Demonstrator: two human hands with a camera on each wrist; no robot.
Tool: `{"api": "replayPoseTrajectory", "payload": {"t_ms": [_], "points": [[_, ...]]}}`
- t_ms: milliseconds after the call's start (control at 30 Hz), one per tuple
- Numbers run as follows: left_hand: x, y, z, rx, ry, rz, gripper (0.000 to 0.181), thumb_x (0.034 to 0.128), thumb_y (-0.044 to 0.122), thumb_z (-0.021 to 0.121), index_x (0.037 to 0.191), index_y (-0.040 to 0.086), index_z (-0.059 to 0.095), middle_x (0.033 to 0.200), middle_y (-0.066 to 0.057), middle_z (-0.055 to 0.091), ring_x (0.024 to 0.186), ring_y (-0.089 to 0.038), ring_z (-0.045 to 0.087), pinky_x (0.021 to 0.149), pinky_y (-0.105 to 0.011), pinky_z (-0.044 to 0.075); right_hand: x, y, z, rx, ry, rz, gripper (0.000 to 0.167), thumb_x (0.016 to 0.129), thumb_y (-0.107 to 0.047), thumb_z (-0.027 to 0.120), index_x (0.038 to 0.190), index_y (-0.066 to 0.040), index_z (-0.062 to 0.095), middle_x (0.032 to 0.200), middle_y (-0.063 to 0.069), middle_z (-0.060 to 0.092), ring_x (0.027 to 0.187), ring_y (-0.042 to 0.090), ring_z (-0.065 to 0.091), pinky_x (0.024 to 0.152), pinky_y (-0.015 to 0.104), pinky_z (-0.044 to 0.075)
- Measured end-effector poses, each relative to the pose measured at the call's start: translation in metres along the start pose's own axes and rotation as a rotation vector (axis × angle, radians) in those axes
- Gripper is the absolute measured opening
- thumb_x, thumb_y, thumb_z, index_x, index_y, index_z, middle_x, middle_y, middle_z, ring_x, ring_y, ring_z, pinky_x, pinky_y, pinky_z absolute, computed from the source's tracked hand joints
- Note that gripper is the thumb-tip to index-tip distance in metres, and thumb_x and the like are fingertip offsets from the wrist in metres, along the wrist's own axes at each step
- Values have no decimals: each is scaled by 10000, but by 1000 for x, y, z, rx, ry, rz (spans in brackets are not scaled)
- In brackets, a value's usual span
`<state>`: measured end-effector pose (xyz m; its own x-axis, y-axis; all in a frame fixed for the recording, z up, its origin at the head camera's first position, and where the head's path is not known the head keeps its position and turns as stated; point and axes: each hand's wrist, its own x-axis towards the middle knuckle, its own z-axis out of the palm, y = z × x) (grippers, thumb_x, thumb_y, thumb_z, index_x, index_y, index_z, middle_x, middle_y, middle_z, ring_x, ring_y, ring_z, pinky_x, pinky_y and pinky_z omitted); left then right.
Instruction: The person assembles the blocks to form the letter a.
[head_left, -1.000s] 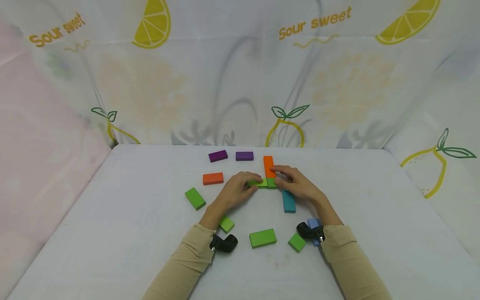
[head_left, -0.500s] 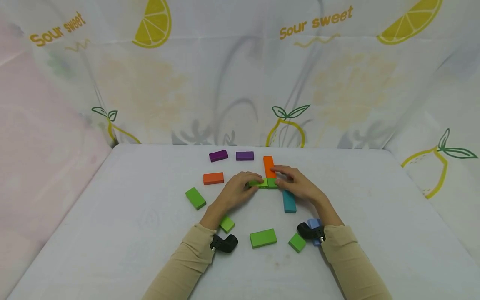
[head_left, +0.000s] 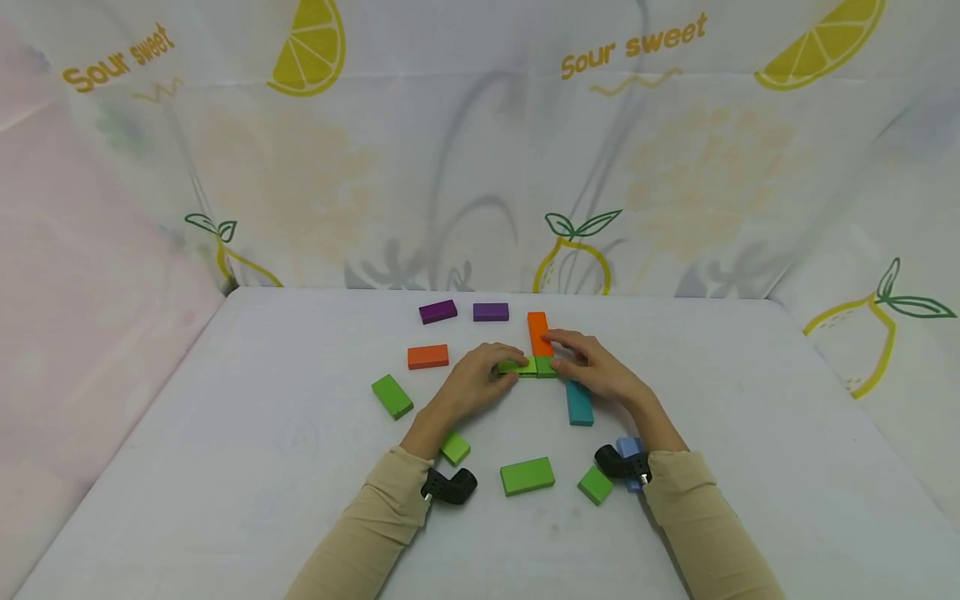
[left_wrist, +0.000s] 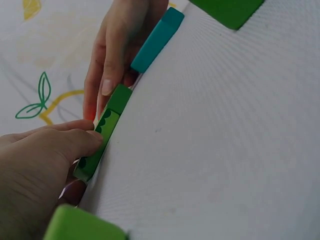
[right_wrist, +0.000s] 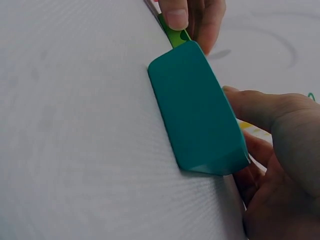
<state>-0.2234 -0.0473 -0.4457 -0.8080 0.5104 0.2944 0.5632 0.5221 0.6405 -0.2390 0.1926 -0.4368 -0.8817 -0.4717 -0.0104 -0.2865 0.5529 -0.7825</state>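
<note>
In the head view my left hand grips a light green block near the middle of the table; its thumb lies along the near side. Dark scalloped marks show on that block's side in the left wrist view. Its right end meets a shorter green block. My right hand has its thumb at the short block's right end, with its fingers relaxed and a fingertip at the orange block behind. A teal block lies just below the right palm and looks large in the right wrist view.
Two purple blocks lie at the back. A red-orange block and a green block are on the left. Nearer stand a light green block, a long green block, a small green block and a blue block, partly hidden.
</note>
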Motion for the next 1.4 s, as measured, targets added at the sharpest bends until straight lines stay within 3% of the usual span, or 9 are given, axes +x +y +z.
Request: {"api": "replayPoseTrajectory", "payload": {"t_ms": [233,533,800,1033,1133,1267,1400], "points": [[0,1,-1,4,0,-3,215,873,65,649,1077,111,695,1187,-48,659,1169,-223,566,1029,-387,427,1,2,-1,12,-31,-82,442,959,-157,537,1388,-72,471,1560,120,245,1419,404,174,1110,632,139],[1,-1,-2,8,0,16,224,873,49,647,1082,116,693,1201,-44,656,1163,-221,572,1017,-384,436,0,0,0,-7,-14,-22,446,965,-231,535,1394,-129,465,1523,138,298,1366,382,264,1104,605,234],[1,-1,-3,23,-8,18,226,879,75,646,1097,123,685,1211,-42,645,1177,-208,563,1028,-375,430,-2,-2,0,-29,10,-85,444,965,-277,521,1383,-135,475,1486,174,339,1316,403,303,1061,634,269],[5,0,-7,79,5,70,235,891,116,637,1124,134,670,1205,-24,639,1149,-180,561,1019,-341,437,-1,-3,-2,6,5,-10,444,958,-250,546,1386,-158,475,1515,121,324,1357,362,285,1106,592,247],[4,0,-11,103,13,44,224,902,139,629,1121,154,674,1192,10,639,1143,-154,552,1017,-325,435,-1,-2,-2,6,0,5,441,963,-252,540,1388,-159,471,1519,122,316,1366,362,275,1112,590,235],[1,-4,-21,96,26,6,216,909,142,619,1118,141,673,1172,18,639,1161,-163,540,1033,-342,423,-8,-23,-3,18,-8,2,428,972,-171,514,1382,-58,459,1504,203,308,1363,419,258,1102,619,222],[-4,-12,-36,82,18,-15,221,910,125,614,1124,114,667,1169,-10,638,1157,-200,540,1041,-378,413,-8,-20,0,10,1,3,421,978,-144,498,1380,-30,450,1503,218,299,1368,427,243,1102,623,214]]}}
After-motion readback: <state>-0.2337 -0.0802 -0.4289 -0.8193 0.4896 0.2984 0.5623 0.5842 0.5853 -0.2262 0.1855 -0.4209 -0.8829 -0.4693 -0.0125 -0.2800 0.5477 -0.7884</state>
